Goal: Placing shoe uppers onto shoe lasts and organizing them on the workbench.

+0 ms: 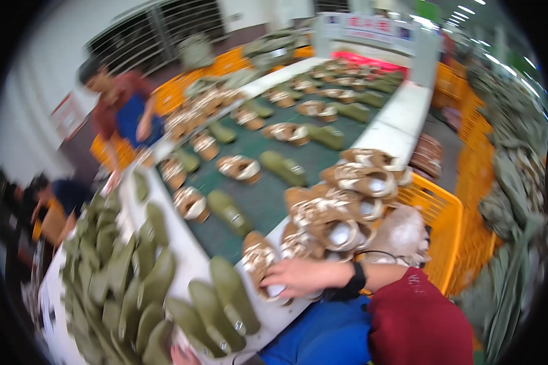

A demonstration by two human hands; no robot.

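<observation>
Brown shoe (257,253), six o'clock: likely light, soft, best held by its heel. My right grip (304,277) touches it, left grip (185,354) at seven; I can't tell either's closure.

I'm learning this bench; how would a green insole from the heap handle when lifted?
A green insole probably feels light, being slim; likely springy rather than limp, since leaning ones keep their shape; lifting one might shift neighbours, as they overlap.
</observation>
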